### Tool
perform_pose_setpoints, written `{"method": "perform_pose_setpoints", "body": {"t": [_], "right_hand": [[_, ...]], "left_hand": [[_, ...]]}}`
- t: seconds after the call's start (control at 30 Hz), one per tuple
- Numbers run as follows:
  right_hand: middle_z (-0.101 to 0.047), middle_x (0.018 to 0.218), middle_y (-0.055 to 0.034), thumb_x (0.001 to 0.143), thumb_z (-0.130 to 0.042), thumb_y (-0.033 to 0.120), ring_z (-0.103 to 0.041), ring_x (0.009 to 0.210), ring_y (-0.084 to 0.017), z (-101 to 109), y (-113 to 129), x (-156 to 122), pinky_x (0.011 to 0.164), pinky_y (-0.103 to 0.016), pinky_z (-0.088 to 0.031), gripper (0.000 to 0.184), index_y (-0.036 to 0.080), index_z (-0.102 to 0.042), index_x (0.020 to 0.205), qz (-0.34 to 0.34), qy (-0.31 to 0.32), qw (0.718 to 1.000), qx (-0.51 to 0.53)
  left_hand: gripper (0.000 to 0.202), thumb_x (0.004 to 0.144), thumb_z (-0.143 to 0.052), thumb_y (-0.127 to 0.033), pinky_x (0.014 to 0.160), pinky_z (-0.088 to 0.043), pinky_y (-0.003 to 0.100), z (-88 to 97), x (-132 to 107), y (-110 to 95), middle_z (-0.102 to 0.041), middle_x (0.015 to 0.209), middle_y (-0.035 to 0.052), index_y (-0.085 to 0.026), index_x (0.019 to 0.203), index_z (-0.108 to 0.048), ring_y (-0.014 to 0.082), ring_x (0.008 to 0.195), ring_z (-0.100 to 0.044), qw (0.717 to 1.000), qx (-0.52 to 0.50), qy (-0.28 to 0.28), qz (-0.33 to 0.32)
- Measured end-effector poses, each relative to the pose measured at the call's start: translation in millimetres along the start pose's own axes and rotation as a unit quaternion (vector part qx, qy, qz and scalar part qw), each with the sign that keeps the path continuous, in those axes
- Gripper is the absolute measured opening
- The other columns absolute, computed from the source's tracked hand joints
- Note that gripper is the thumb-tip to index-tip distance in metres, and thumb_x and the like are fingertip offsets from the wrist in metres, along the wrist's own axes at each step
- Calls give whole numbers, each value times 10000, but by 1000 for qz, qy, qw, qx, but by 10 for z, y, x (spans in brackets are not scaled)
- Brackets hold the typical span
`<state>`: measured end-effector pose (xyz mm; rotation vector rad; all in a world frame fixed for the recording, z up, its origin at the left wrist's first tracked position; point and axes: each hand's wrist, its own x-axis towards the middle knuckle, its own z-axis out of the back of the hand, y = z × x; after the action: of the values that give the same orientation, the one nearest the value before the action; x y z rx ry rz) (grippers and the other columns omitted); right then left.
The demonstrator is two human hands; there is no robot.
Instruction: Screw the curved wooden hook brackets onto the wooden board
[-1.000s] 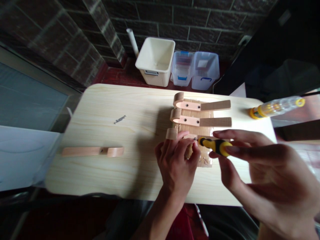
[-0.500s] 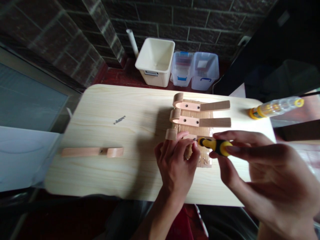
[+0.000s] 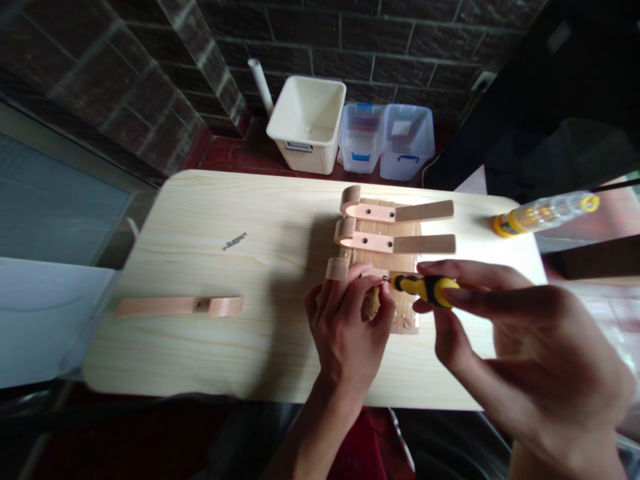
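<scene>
My right hand (image 3: 520, 340) grips a yellow-and-black screwdriver (image 3: 430, 289), its tip pointing left. The tip meets a small dark screw (image 3: 385, 279), which the index finger and thumb of my left hand (image 3: 347, 327) pinch. Other fingers of that hand lie on the third wooden hook (image 3: 337, 269), largely hidden beneath them. Two more wooden hooks, the upper one (image 3: 380, 213) and the middle one (image 3: 377, 243), lie across a wrapped wooden board (image 3: 407, 323), each showing two dark screw heads.
On the pale table (image 3: 200, 360) a loose wooden hook (image 3: 175, 306) and a few screws (image 3: 235, 241) lie to the left. A clear-and-yellow bit case (image 3: 545, 213) is at the right. Behind the table stand a cream bin (image 3: 310, 157) and two clear plastic boxes (image 3: 407, 157).
The whole view has shifted slightly, so everything appears a little further left. Both hands keep their hold, with the screwdriver still at the screw.
</scene>
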<state>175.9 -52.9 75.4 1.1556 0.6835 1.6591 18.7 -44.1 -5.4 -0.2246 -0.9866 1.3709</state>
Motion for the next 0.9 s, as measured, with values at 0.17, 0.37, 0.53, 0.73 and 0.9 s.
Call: {"method": "perform_pose_setpoints", "body": {"t": [0.17,0.37,0.53,0.73,0.9], "right_hand": [[-767,1345,-54,827,-791,10,-779,1178,-309,-14,17,3,922,-488,-673,495,336,-726,1193,-9,5,1000,10],[-783,1233,-65,845,-819,64,-799,1071,-292,8,-8,28,835,-458,-697,414,337,-756,1149,-9,-1,1000,-3],[-777,1259,-76,868,-822,87,-792,1092,-294,15,-6,-5,892,-481,-689,387,330,-753,1161,-26,-12,1000,-10],[-767,1284,-80,893,-818,114,-790,1114,-290,14,-8,0,911,-489,-692,357,325,-737,1169,-26,-2,1000,-5],[-759,1232,-71,880,-841,129,-778,1102,-276,-2,-22,4,879,-466,-694,355,323,-738,1157,-18,-21,999,-26]], "left_hand": [[144,918,-794,-192,996,-475,421,5,-4,4,-835,1191,16,-258,1024,-720,230,1047,-792,1000,-1,2,0],[158,921,-757,-154,999,-469,413,14,5,-9,-835,1192,15,-258,1031,-714,227,1064,-788,1000,-7,3,6],[186,911,-741,-141,1003,-467,408,15,11,-16,-835,1191,10,-253,1054,-704,223,1056,-788,1000,-8,2,9],[173,912,-738,-155,999,-465,414,22,0,-20,-831,1202,12,-257,1047,-701,226,1059,-784,1000,-11,8,18],[183,915,-753,-172,1026,-466,433,28,-23,-17,-823,1237,19,-261,1066,-701,235,1094,-779,1000,-9,16,20]]}}
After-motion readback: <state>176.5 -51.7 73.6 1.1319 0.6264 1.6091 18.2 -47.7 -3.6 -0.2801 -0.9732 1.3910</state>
